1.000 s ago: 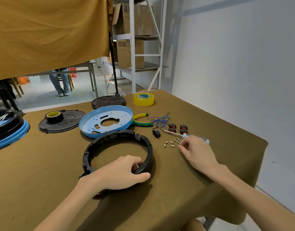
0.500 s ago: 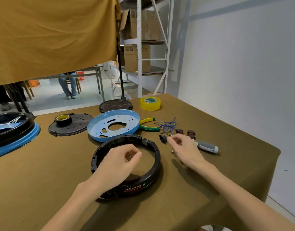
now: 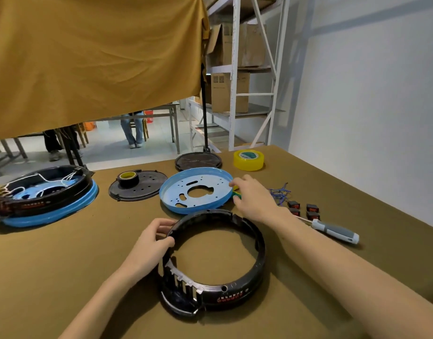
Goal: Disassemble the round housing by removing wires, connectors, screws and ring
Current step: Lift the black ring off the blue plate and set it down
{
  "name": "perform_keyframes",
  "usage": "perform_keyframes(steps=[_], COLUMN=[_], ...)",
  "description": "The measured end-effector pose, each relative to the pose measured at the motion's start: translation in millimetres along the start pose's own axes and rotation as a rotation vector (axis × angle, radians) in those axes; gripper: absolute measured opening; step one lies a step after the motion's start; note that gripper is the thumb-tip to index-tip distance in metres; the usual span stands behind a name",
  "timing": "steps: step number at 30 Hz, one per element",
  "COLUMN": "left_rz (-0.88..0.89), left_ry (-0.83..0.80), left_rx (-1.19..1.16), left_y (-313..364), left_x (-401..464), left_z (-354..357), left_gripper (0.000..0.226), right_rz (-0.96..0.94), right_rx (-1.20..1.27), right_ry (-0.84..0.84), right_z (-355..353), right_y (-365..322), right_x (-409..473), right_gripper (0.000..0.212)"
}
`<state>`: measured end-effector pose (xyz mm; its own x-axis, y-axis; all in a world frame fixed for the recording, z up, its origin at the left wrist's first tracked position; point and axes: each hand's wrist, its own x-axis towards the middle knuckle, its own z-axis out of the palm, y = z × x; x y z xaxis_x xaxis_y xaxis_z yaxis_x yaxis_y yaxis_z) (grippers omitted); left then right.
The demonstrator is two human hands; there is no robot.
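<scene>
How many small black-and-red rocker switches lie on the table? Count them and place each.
4, in a tight cluster right of the right hand: far-left, far-right, near-left, near-right, just beyond the grey-handled screwdriver. The arm may hide more.

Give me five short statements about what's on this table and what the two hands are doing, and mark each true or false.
1. The left hand grips the rim of the black ring. True.
2. The right hand holds the screwdriver. False: the screwdriver lies on the table, apart from the hand.
3. The yellow tape roll sits inside the blue plate. False: it stands on the table beyond the plate.
4. The right hand reaches over the green-and-yellow pliers beside the blue plate. True.
5. The black ring lies on the blue plate. False: it rests on the tablecloth, nearer the person.
</scene>
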<state>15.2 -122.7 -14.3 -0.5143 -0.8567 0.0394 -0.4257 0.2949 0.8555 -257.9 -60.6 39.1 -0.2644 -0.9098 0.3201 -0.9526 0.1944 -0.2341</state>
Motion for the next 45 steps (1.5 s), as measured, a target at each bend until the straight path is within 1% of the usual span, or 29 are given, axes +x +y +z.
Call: perform_keyframes(steps=[2, 3, 5, 6, 8, 9, 10, 12, 14, 17, 20, 21, 23, 25, 26, 27, 28, 30, 31, 33, 34, 37, 39, 40, 41, 42, 43, 44, 45], left_rz=[0.022, 0.038, 0.064, 0.074, 0.092, 0.1, 0.108, 0.113, 0.115, 0.121, 0.103, 0.079, -0.014, -0.066, -0.034, 0.03, 0.11, 0.263, 0.325, 0.359, 0.332, 0.233, 0.178, 0.141, 0.107, 0.079, 0.079, 0.075, 0.088], left_ry=[-0.038, -0.039, -0.006, 0.025, 0.101, 0.136, 0.167, 0.226, 0.285, 0.377, 0.462, 0.482, 0.535, 0.596, 0.582, 0.519, 0.417, 0.193, 0.126, 0.112, 0.133, 0.189, 0.233, 0.276, 0.342, 0.387, 0.397, 0.357, 0.302], left_rx=[-0.008, -0.002, 0.026, 0.04, 0.036, 0.023, 0.013, -0.008, -0.037, -0.029, 0.009, 0.009, -0.025, -0.018, -0.004, 0.014, 0.05, 0.222, 0.346, 0.515, 0.52, 0.364, 0.19, 0.065, -0.079, -0.221, -0.323, -0.362, -0.348], left_y=[-5, -8, -14, -18, -25, -27, -28, -30, -31, -32, -31, -29, -22, -15, -13, -13, -15, -23, -31, -38, -36, -21, -15, -11, -8, -6, -5, -4, -6], left_x=[-5, -8, -15, -18, -21, -21, -20, -18, -14, -2, 16, 24, 38, 44, 42, 39, 34, 19, 14, 12, 14, 23, 24, 23, 20, 15, 10, 4, -2], left_z=[-4, -6, -12, -16, -25, -28, -30, -33, -34, -31, -27, -25, -21, -16, -13, -10, -7, 1, 4, 8, 8, 6, 4, 2, 1, -1, -3, -6, -8], left_gripper=[0.041, 0.042, 0.044, 0.044, 0.047, 0.048, 0.048, 0.047, 0.046, 0.042, 0.035, 0.031, 0.025, 0.027, 0.035, 0.044, 0.052, 0.067, 0.071, 0.069, 0.068, 0.065, 0.062, 0.051, 0.034, 0.024, 0.03, 0.035, 0.034], right_rz=[-0.16, -0.21, -0.275, -0.301, -0.348, -0.361, -0.358, -0.313, -0.246, -0.162, -0.006, 0.044, 0.122, 0.189, 0.235, 0.286, 0.346, 0.474, 0.529, 0.606, 0.631, 0.68, 0.684, 0.676, 0.673, 0.679, 0.691, 0.707, 0.719], right_rx=[-0.179, -0.235, -0.275, -0.279, -0.271, -0.216, -0.098, 0.26, 0.558, 0.797, 1.042, 1.139, 1.43, 1.735, 1.848, 1.933, 1.99, 2.052, 2.063, 2.048, 2.031, 1.995, 1.989, 1.976, 1.948, 1.911, 1.872, 1.844, 1.83], right_ry=[-0.063, -0.118, -0.213, -0.228, -0.173, -0.125, -0.075, 0.003, 0.084, 0.261, 0.388, 0.397, 0.369, 0.332, 0.311, 0.282, 0.256, 0.216, 0.194, 0.15, 0.121, 0.011, -0.038, -0.063, -0.086, -0.11, -0.134, -0.155, -0.173], right_z=[12, 16, 23, 27, 31, 32, 32, 22, 2, -36, -68, -75, -88, -98, -100, -100, -97, -87, -81, -67, -61, -45, -38, -35, -31, -27, -22, -17, -11], right_y=[-8, -11, -13, -13, -11, -11, -11, -17, -24, -29, -19, -15, -7, 0, 4, 9, 14, 23, 26, 30, 32, 29, 26, 25, 24, 22, 19, 17, 15], right_x=[26, 37, 50, 52, 52, 50, 48, 42, 36, 25, 8, 2, -8, -17, -23, -29, -36, -49, -56, -69, -75, -94, -106, -110, -114, -118, -119, -120, -119], right_gripper=[0.045, 0.045, 0.037, 0.032, 0.025, 0.022, 0.019, 0.01, 0.01, 0.014, 0.016, 0.015, 0.015, 0.021, 0.026, 0.029, 0.031, 0.033, 0.035, 0.035, 0.034, 0.032, 0.031, 0.031, 0.031, 0.03, 0.029, 0.029, 0.028])
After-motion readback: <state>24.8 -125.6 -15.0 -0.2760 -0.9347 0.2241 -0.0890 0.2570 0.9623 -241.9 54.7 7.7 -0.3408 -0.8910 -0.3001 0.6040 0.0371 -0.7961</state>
